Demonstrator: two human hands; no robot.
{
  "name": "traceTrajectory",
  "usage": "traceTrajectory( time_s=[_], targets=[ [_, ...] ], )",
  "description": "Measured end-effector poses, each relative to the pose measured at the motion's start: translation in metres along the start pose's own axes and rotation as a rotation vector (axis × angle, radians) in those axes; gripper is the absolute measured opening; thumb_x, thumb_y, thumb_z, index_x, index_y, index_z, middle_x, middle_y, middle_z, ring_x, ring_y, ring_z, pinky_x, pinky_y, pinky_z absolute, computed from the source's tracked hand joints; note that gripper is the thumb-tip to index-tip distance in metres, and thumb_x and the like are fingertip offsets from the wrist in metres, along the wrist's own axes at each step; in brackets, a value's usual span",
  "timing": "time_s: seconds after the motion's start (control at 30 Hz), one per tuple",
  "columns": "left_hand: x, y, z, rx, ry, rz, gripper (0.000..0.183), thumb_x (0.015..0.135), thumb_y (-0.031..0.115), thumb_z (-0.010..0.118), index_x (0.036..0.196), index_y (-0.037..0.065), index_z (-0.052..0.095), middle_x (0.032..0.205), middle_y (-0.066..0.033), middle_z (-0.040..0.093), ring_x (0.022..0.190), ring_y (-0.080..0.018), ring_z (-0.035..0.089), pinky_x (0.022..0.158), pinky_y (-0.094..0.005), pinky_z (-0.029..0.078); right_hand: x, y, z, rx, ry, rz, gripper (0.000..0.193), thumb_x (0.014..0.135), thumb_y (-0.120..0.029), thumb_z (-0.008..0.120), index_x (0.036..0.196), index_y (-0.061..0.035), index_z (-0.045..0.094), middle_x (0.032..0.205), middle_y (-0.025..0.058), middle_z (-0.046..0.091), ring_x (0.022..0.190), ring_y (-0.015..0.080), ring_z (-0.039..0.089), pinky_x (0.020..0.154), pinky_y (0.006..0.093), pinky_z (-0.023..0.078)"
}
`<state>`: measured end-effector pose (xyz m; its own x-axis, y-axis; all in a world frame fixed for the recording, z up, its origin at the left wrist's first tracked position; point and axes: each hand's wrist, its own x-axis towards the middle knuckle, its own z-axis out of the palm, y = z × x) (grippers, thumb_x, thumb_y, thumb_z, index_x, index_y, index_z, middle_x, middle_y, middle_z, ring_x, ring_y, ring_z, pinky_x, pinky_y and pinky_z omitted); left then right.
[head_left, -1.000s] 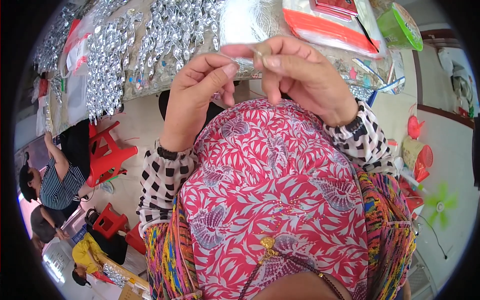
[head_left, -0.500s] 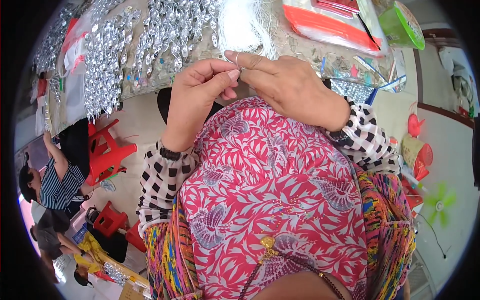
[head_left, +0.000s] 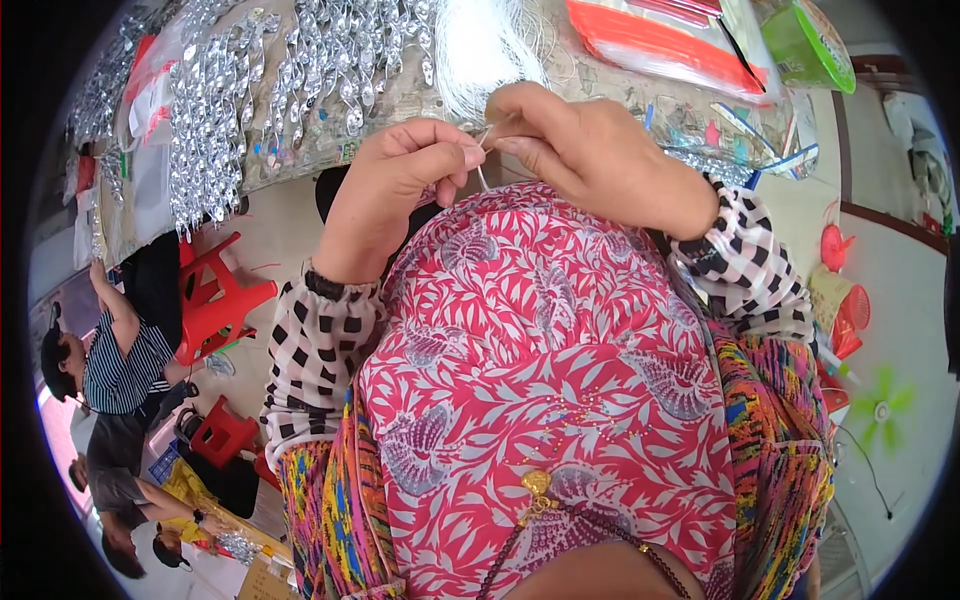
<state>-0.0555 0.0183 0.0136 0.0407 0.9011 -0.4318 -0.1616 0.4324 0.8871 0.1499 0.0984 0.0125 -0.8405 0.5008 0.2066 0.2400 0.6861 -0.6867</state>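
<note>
At twelve o'clock of the view, the left hand (head_left: 392,190) pinches a white thread (head_left: 483,178) between thumb and forefinger, while the right hand (head_left: 610,160) sits just beside it toward three o'clock, fingers curled by the thread, though I cannot tell whether they grip it. Good handling here calls for a firm left pinch, light even tension, and slack clear of the skein (head_left: 480,60) beyond at twelve, where loose strands could snag.

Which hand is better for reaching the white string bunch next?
Probably the right hand: its bent index finger looks nearest the white string bunch. The left hand sits lower and seems to pinch a thin strand.
</note>
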Motion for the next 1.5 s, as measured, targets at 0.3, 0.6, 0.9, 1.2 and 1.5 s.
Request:
traceTrajectory(
  time_s=[0.3,0.6,0.9,1.2,1.5],
  targets=[
    [0.005,-0.006,0.009,-0.057,-0.135,-0.121,0.009,0.082,0.012,0.066,0.084,0.003,0.066,0.07,0.0003,0.058,0.06,-0.0081,0.049,0.058,-0.0215,0.038,0.023,-0.004,-0.018,-0.338,-0.203,-0.122,0.023,0.084,-0.018,0.061,0.102,-0.0074,0.051,0.069,0.0136,0.062,0.064,0.0373,0.061,0.057,0.0459,0.045],
    [-0.01,-0.016,0.017,0.24,-0.003,0.21,0.006,0.088,0.006,0.06,0.087,0.0,0.062,0.075,0.0,0.061,0.067,-0.0054,0.053,0.06,-0.0201,0.04,0.034,0.003,-0.013,0.536,-0.525,0.302,0.029,0.082,-0.005,0.066,0.106,-0.0043,0.049,0.071,0.0033,0.061,0.065,0.0083,0.057,0.056,0.0238,0.043],
    [-0.011,-0.009,0.019,0.358,0.264,0.369,0.007,0.089,0.007,0.06,0.088,0.0,0.062,0.074,0.0025,0.06,0.066,-0.0033,0.051,0.059,-0.0196,0.041,0.021,0.008,0.021,1.1,0.014,0.309,0.032,0.084,0.003,0.063,0.11,-0.0041,0.047,0.078,0.0014,0.062,0.068,0.0061,0.056,0.061,0.0173,0.041],
    [-0.015,-0.008,0.009,0.202,0.231,0.224,0.006,0.088,0.007,0.062,0.087,0.0,0.062,0.075,0.0065,0.055,0.066,-0.0006,0.044,0.058,-0.0177,0.034,0.02,0.035,-0.019,1.081,0.758,0.354,0.035,0.075,0.011,0.055,0.106,-0.0032,0.045,0.072,0.0028,0.057,0.06,0.0112,0.05,0.058,0.0223,0.041],
    [-0.024,-0.012,0.007,0.117,0.134,0.117,0.006,0.089,0.008,0.061,0.09,0.002,0.062,0.075,0.0048,0.057,0.066,-0.0018,0.046,0.058,-0.0179,0.036,0.023,0.063,-0.059,1.014,0.962,0.21,0.035,0.077,0.009,0.057,0.107,-0.0032,0.046,0.07,0.0024,0.058,0.058,0.01,0.053,0.055,0.0205,0.041]
  ],
)
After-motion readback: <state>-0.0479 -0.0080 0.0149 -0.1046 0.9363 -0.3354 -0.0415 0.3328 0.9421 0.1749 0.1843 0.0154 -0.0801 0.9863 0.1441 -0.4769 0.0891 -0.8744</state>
